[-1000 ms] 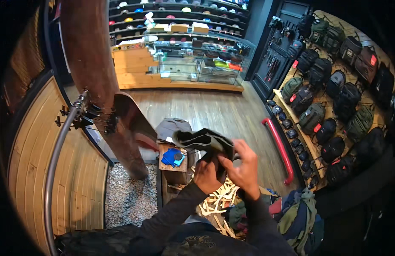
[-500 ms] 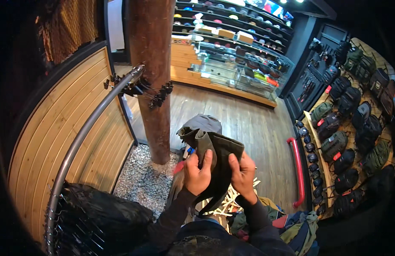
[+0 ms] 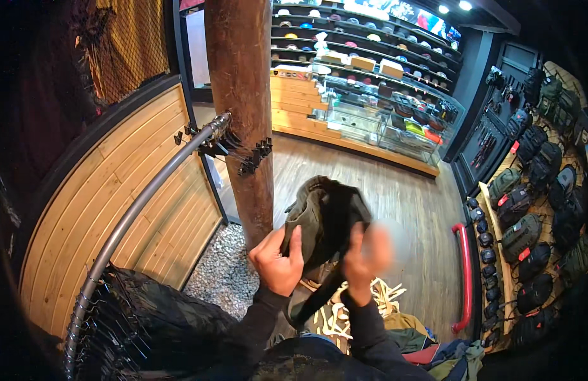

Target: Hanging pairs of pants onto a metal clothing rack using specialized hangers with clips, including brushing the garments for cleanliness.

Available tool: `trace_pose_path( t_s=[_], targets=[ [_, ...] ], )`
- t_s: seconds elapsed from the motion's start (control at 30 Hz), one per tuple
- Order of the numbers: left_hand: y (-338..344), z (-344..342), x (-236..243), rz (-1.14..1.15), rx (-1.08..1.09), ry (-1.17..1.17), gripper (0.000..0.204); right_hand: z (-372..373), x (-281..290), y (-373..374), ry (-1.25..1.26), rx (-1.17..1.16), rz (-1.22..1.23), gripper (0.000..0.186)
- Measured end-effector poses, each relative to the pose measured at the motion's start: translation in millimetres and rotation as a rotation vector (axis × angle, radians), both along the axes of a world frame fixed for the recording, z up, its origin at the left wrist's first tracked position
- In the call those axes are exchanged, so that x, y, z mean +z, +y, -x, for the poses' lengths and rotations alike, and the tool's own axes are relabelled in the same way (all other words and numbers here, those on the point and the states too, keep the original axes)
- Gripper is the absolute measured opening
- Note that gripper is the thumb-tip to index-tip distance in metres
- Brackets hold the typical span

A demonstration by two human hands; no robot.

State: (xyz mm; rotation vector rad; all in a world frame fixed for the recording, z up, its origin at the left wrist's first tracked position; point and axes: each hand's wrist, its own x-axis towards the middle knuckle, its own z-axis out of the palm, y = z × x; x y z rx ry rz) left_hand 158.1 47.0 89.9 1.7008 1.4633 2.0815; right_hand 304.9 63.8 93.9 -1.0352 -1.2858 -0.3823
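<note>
A dark olive garment point(image 3: 310, 225), apparently trousers with the waist opening spread apart, is held up in front of me. My left hand point(image 3: 278, 261) grips its left edge, the thumb upright against the cloth. At the garment's right edge is my right hand point(image 3: 368, 257), its fingers smeared by motion, so its hold cannot be made out. A dark strip of the cloth hangs down between my forearms.
To the left, a curved metal rail point(image 3: 141, 197) carries clip hangers and dark clothes. A wooden post point(image 3: 243, 95) stands ahead over pebbles point(image 3: 221, 273). Folded clothes point(image 3: 411, 336) lie low right, near a red tube point(image 3: 463, 279). Farther off are a glass counter point(image 3: 383, 120) and backpacks point(image 3: 522, 235).
The garment's opening has spread wider and turned. My left hand has shifted left and my right hand is moving in a blur. The whole view has swung slightly left.
</note>
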Motion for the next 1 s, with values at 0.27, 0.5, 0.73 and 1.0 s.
trace_pose_path(
  t_s=[0.27, 0.5, 0.73, 1.0],
  targets=[
    [3.2, -18.3, 7.6, 0.123, -0.112, 0.039, 0.02, 20.1, -13.4, 12.9, -0.171, 0.377, 0.081, 0.043],
    [5.6, -17.6, 22.1, 0.093, -0.193, 0.065, 0.019, 13.6, -7.7, 23.1, -0.232, 0.544, 0.185, 0.055],
    [1.8, 17.6, -4.5, 0.048, -0.046, 0.139, 0.013, -37.7, 3.1, 71.4, -0.354, 0.943, 0.231, 0.041],
    [-13.2, 49.8, 4.2, 0.288, -0.137, 0.147, 0.031, -35.5, 15.4, 153.0, -0.946, 1.47, 0.55, 0.04]
  ],
)
